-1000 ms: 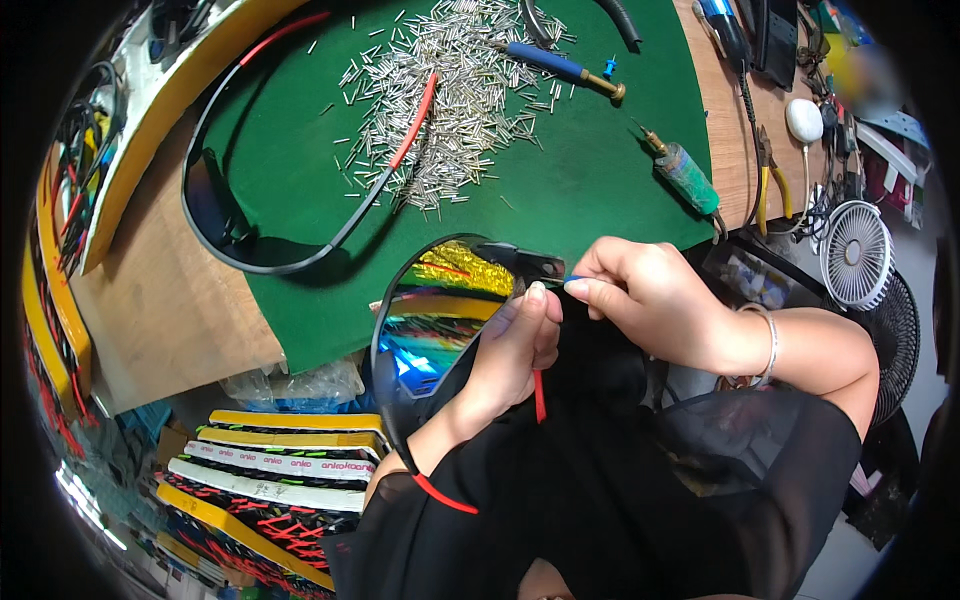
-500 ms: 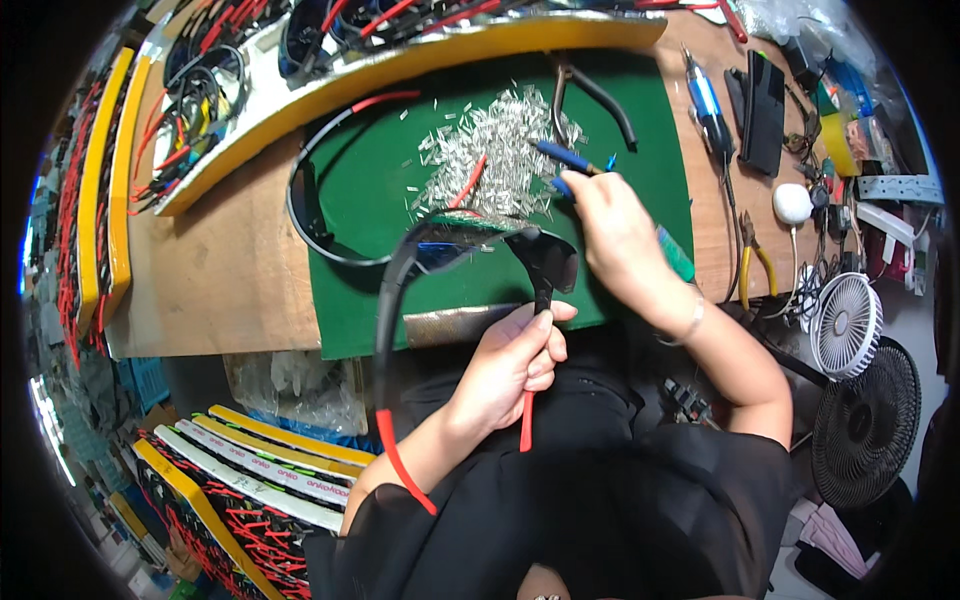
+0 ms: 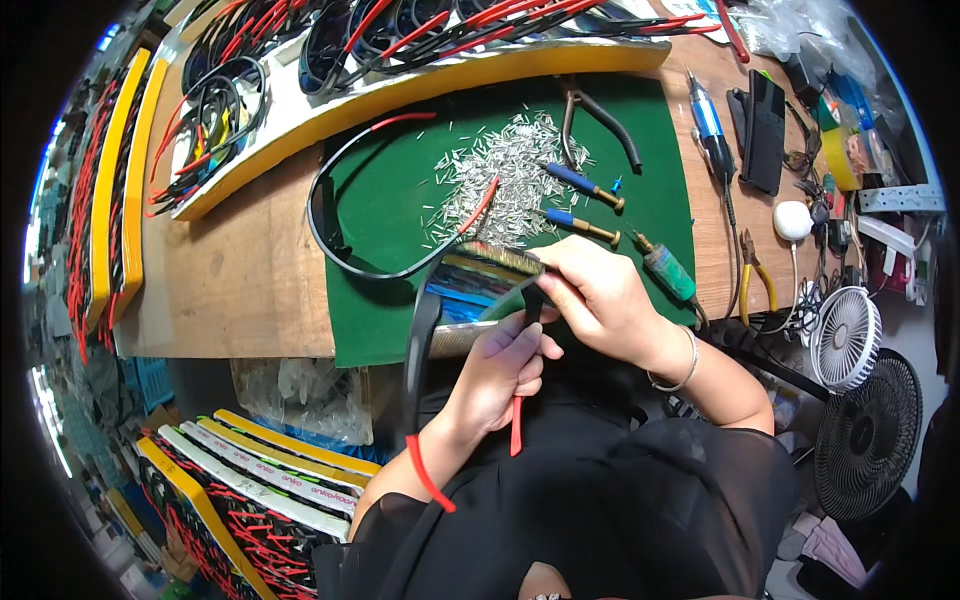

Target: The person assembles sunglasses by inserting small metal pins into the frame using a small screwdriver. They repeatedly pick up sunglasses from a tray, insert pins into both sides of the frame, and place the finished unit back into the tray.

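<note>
A pair of sunglasses with a shiny mirrored lens (image 3: 468, 285) and red-tipped black temples is held in front of my body. My left hand (image 3: 500, 372) is closed around one temple, near the hinge. At the lens's right corner, my right hand (image 3: 605, 300) pinches the frame by the hinge. Behind it on a green mat (image 3: 390, 185) lie two blue-handled screwdrivers (image 3: 578, 182) beside a heap of small silver metal pins (image 3: 505, 165). A second pair of glasses (image 3: 322, 235) rests on the mat's left side, one red temple tip lying over the pins.
Dark-handled pliers (image 3: 612, 122) lie at the mat's back, a green-handled tool (image 3: 668, 270) at its right. Further right are an electric screwdriver (image 3: 710, 120), yellow pliers (image 3: 757, 265), a phone (image 3: 763, 130) and fans (image 3: 845, 335). A yellow-edged tray (image 3: 420, 75) of glasses spans the back.
My right hand has come down from the screwdriver on the mat to the glasses' hinge. The screwdriver now lies free. The lens has turned, showing its mirrored face.
</note>
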Demonstrator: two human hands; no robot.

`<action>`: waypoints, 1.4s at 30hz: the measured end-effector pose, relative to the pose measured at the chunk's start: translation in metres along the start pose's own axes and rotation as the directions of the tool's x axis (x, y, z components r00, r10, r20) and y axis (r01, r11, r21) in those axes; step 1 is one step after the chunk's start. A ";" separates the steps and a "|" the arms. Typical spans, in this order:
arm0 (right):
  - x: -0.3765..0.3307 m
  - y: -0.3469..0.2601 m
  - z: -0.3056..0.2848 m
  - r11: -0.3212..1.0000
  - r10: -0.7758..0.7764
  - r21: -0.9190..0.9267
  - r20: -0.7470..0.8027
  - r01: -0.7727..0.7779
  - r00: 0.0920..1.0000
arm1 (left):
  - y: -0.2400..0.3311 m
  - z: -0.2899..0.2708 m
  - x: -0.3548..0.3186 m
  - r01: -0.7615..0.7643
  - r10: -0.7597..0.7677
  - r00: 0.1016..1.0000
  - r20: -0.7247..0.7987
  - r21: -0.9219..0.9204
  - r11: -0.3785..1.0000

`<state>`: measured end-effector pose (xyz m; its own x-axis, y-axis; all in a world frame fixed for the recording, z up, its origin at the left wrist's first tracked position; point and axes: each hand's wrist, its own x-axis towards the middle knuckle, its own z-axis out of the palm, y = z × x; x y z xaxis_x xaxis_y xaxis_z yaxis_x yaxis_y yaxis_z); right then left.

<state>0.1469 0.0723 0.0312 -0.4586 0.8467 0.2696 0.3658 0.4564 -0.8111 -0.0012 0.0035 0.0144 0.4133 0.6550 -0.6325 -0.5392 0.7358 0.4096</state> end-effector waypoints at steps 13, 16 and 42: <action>0.007 -0.006 -0.015 0.771 0.340 0.396 0.406 -0.499 0.848 | 0.020 -0.015 -0.014 -0.325 0.344 0.938 0.043 0.452 0.830; 0.001 -0.010 -0.013 0.674 0.188 0.412 0.707 -0.614 0.681 | 0.031 -0.021 -0.009 -0.609 0.615 0.776 0.138 0.414 0.676; -0.053 0.034 0.003 0.974 0.226 0.033 -0.008 -0.226 0.974 | 0.143 -0.090 -0.006 -0.100 0.861 0.476 -0.180 0.961 0.256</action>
<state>0.1817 0.0418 -0.0119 -0.3575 0.9302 0.0831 0.4329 0.2439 -0.8678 -0.1462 0.0895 0.0175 -0.3995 0.9143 -0.0672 0.5259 0.2886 0.8001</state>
